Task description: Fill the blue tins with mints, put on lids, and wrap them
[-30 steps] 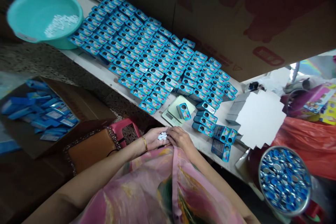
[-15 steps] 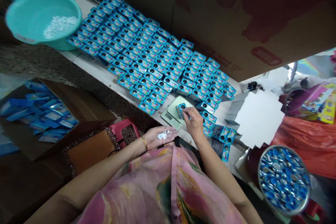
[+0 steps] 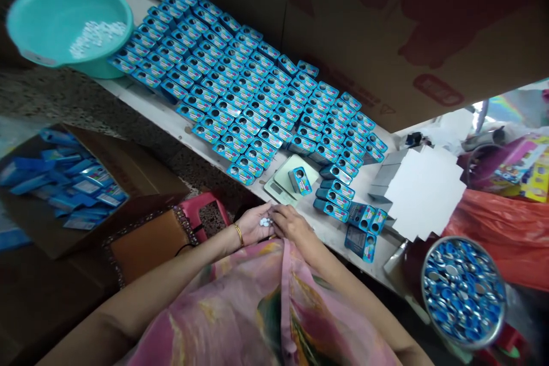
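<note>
My left hand (image 3: pixel 252 225) lies palm up near my lap, cupped around several small white mint-like pellets (image 3: pixel 265 222). Against its fingers rests my right hand (image 3: pixel 295 222), bent at the knuckles, its fingertips at the pellets; whether it pinches one is hidden. Just beyond both hands is a pale green scale (image 3: pixel 281 176) carrying one small blue tin (image 3: pixel 301 182) with a round hole in its top. Similar blue tins (image 3: pixel 240 97) stand in close rows across the white table. A few more tins (image 3: pixel 334 197) stand right of the scale.
A teal basin (image 3: pixel 38 23) with white pellets stands at the far left. Below it is a cardboard box (image 3: pixel 148 168) of blue packs. Pieces of white card (image 3: pixel 424 194) and a metal pot (image 3: pixel 501 329) full of blue-and-silver discs are at right. A large carton (image 3: pixel 334 28) walls the back.
My right hand has let go of the tin on the scale and come back to my left palm. The tin now stands alone on the scale.
</note>
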{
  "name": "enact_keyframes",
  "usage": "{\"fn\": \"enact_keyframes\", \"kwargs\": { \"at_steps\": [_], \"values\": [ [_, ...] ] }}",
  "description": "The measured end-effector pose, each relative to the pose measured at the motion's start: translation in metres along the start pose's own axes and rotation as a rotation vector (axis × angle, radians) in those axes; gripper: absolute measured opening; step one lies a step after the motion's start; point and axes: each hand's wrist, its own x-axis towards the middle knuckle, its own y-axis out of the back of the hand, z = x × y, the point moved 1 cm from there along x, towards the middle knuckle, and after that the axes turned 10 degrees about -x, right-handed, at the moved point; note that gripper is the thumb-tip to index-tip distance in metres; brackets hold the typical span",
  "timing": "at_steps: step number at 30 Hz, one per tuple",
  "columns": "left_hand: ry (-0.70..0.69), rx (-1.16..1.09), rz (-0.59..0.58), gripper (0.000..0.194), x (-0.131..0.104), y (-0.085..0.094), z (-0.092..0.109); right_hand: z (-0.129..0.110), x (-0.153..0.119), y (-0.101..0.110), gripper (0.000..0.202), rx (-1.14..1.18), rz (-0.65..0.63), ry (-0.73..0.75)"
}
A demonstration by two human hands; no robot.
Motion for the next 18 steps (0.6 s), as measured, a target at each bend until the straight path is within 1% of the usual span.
{"fn": "enact_keyframes", "kwargs": {
  "at_steps": [2,4,7,9,12,15,18],
  "values": [
    [-0.015,-0.016,0.020,0.022,0.001,0.002,0.000,0.003,-0.002,0.000,0.026,0.013,0.017,-0.008],
    [-0.040,-0.030,0.044,0.019,0.002,0.004,0.001,0.004,-0.003,0.003,0.024,0.057,0.064,-0.033],
    [-0.065,-0.026,0.061,0.018,0.005,0.005,0.003,0.011,0.001,0.017,0.021,0.188,0.172,-0.123],
    [-0.052,-0.007,0.050,0.024,0.006,0.006,0.005,0.023,0.007,0.030,0.017,0.258,0.263,-0.217],
    [-0.034,0.038,0.046,0.033,0.006,0.006,0.008,0.049,0.019,0.047,0.014,0.259,0.376,-0.346],
    [-0.045,0.059,0.058,0.035,0.005,0.008,0.010,0.070,0.029,0.053,0.014,0.194,0.386,-0.410],
    [-0.058,0.051,0.065,0.035,0.003,0.010,0.012,0.076,0.034,0.050,0.015,0.131,0.380,-0.419]
  ]
}}
